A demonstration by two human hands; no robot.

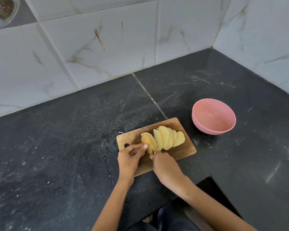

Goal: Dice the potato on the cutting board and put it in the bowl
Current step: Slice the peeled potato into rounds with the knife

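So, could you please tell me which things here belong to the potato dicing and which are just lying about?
Belong to the job:
- potato slices
- cutting board
- pink bowl, empty
- left hand on the end piece
- right hand

Lying about:
- jar, top left

Left hand [129, 157] and right hand [163, 165], both fingers curled.

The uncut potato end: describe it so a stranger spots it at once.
On the dark counter lies a wooden cutting board with fanned pale slices. The end piece stands leftmost, touched by the left hand; it alone shows tan skin.
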